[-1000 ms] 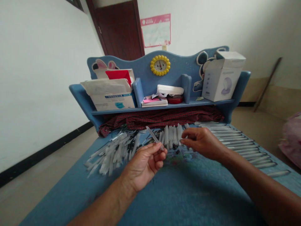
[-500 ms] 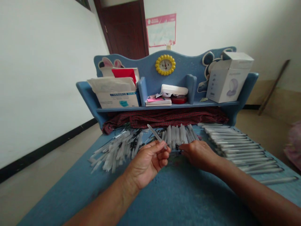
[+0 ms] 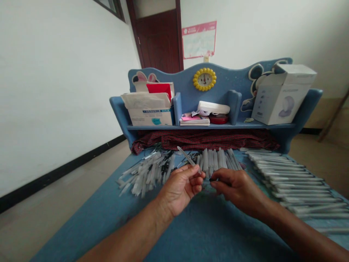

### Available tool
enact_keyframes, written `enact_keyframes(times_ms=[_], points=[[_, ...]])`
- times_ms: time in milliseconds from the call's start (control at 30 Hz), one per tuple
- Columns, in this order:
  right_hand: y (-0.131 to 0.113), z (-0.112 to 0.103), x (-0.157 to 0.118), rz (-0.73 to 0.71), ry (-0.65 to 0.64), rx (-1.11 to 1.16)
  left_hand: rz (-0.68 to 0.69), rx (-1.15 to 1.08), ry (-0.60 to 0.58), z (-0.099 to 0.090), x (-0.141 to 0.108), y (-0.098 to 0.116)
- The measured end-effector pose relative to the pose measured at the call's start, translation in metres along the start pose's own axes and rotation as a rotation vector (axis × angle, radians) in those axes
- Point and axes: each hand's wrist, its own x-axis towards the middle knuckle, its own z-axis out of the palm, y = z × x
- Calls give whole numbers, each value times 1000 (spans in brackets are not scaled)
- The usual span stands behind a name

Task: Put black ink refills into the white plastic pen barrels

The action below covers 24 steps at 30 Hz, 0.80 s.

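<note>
My left hand [image 3: 183, 187] is closed on a translucent pen barrel [image 3: 187, 155], which slants up and to the left from the thumb and fingers. Close to its right, my right hand [image 3: 234, 185] pinches a small black piece [image 3: 211, 179], too small to make out fully. The two hands are a short way apart. Behind them stands a row of clear pen barrels [image 3: 214, 159]. On the left a loose heap of translucent barrels [image 3: 148, 173] lies with dark pieces among them. To the right, pens with dark ends [image 3: 291, 178] lie in a long row.
A blue shelf unit [image 3: 178, 109] rises at the back of the blue table [image 3: 191, 233]. It bears a mask box [image 3: 148, 115], a white carton [image 3: 280, 98] and a yellow flower-shaped clock [image 3: 204, 79]. Under the shelf lies a checked red cloth [image 3: 204, 140].
The camera view has swung slightly left. My right hand has come away from the barrel row toward me, with a small black piece in its pinch. My left hand keeps the barrel.
</note>
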Motion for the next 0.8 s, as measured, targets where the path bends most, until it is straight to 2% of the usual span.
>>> enact_keyframes(times_ms=[100,267,800], points=[[-8,6,-4,-36,48,59,-1,17,11,0,0,-3],[-11,9,-5,-88,114,-32,-18,27,10,1,0,-10],[-1,18,-6,-97,157,-187,29,40,34,4,1,-20]])
